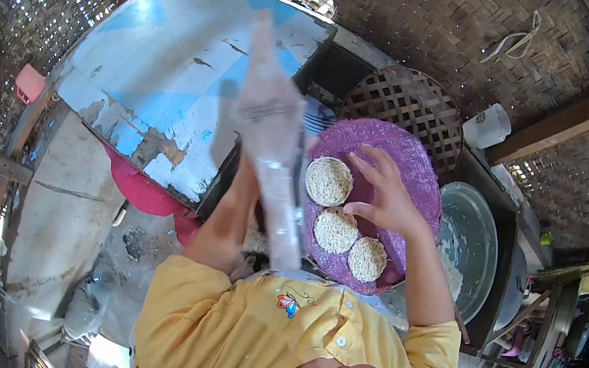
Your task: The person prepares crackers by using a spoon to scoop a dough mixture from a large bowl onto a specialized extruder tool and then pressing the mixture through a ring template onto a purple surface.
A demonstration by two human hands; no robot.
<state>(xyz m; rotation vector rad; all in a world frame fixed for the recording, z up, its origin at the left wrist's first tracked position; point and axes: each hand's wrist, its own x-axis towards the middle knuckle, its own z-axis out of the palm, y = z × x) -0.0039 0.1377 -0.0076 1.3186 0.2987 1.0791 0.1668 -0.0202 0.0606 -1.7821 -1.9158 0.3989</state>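
While its fingers are spread wide above a purple round tray, nothing appears to be gripped by the right hand; its thumb is held at the edge of the middle grain cake, though contact cannot be confirmed. On the tray, that cake is flanked by the upper cake and the lower cake. All three would probably be found light and crumbly, so each is best taken around its rim, with little squeeze, or supported from beneath. A pale band seems to ring the upper cake and might be firmer to grasp. The left hand is obscured by a blurred pale implement; its closure and hold cannot be told. Farther out, the green basin is partly covered by the right forearm.
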